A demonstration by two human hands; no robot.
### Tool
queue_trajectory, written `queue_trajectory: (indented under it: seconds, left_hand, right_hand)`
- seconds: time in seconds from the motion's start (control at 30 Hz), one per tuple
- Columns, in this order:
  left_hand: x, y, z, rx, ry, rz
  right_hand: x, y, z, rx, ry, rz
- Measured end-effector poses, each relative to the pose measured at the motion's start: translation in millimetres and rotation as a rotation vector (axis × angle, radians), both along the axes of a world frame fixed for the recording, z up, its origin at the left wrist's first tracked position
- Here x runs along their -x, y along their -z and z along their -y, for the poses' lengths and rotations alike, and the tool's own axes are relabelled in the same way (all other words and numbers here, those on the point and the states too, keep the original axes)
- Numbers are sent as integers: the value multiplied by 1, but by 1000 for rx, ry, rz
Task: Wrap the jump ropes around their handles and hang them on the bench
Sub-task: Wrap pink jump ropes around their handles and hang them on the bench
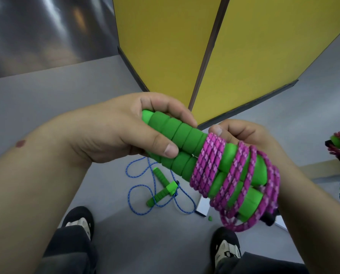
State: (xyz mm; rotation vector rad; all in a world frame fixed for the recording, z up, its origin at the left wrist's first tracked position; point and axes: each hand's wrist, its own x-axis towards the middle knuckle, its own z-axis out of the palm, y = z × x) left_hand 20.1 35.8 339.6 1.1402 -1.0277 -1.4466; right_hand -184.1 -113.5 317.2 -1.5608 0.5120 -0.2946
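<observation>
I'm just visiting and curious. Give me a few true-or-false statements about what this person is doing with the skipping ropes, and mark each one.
1. The left hand grips the two green handles. True.
2. The pink rope is coiled round the handles. True.
3. The blue rope is already wrapped up neatly. False: it lies loose on the grey floor, its handles beside it.
4. The right hand hangs idle, away from the bundle. False: it is at the bundle, behind the pink coils.
</observation>
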Motion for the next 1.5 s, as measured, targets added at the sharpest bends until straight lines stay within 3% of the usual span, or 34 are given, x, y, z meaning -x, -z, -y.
queue_trajectory:
  seconds: [0.1, 0.13, 0.23, 0.37, 0.43, 0.53, 0.7, 0.9, 1.27, 1.37, 1.5]
  left_hand:
    - [2, 0, 1, 26, -85, -92]
    - [3, 0, 3, 23, -142, -113]
    - [11, -1, 8, 4, -308, -160]
    - [17, 3, 16, -7, -514, -126]
    - [19, 6, 18, -12, -594, -73]
    - [19, 14, 21, -16, -668, 123]
    - [17, 23, 22, -3, -656, 696]
    - [18, 24, 20, -95, -452, 952]
    - [19, 15, 17, -157, -171, 863]
    - [17, 11, 14, -140, -116, 728]
    - [13, 6, 10, -74, -21, 387]
  right_hand:
    - [13, 26, 19, -215, 81, -73]
    - [21, 36, 17, -141, 125, -93]
    - [23, 33, 6, 342, 161, -312]
    - [0, 7, -17, 229, 33, -206]
    - [0, 9, -20, 376, -10, -275]
    - [-1, 9, -23, 496, -60, -312]
    - [0, 9, -24, 546, -112, -315]
    - [3, 7, -20, 513, -51, -232]
    - [6, 4, -12, 567, 249, -174]
    - [6, 6, -9, 515, 286, -166]
    - [2, 4, -9, 495, 304, -201]
